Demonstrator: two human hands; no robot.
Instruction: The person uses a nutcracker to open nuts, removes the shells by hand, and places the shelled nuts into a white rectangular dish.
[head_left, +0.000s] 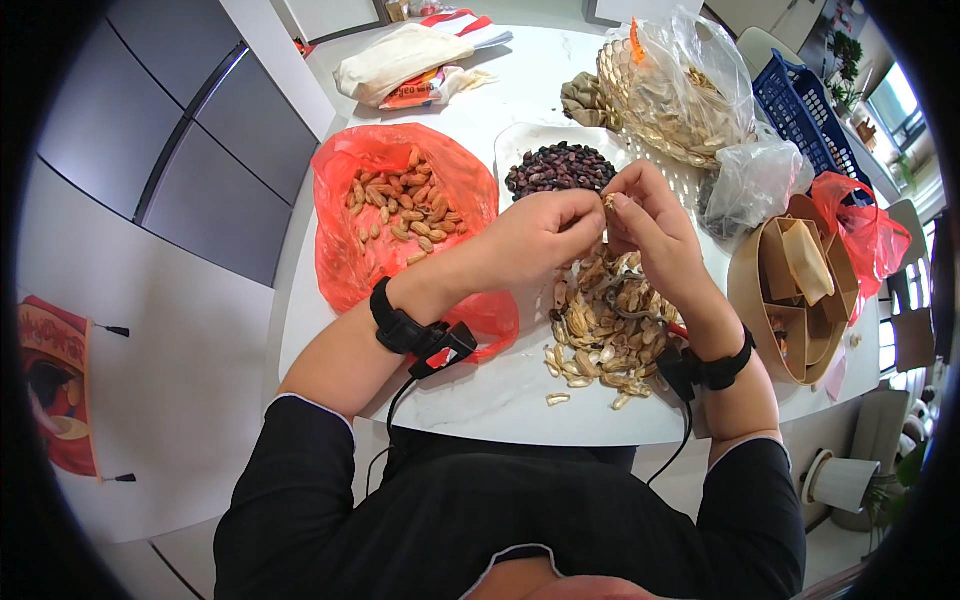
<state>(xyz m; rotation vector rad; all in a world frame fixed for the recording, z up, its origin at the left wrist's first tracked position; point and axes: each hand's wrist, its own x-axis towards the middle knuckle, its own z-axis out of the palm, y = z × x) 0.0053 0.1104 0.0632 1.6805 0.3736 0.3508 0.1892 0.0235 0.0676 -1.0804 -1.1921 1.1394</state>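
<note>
My left hand (559, 225) and my right hand (649, 221) meet over the near edge of a white tray (504, 154). A small peanut piece (610, 202) is pinched in my right fingertips, with my left fingertips against it. Dark purple shelled peanuts (561, 166) are heaped in the tray. Below my hands lies a pile of empty peanut shells (611, 330). Unshelled peanuts (409, 195) rest in an open red plastic bag (337, 247) on the left, partly behind my left forearm.
A divided round box (742, 300) and a red bag (862, 232) stand at the right. Behind are a clear plastic bag (675, 90) over a woven basket, a blue plastic basket (806, 112) and a cream cloth bag (405, 60). Cables hang from both wrist straps.
</note>
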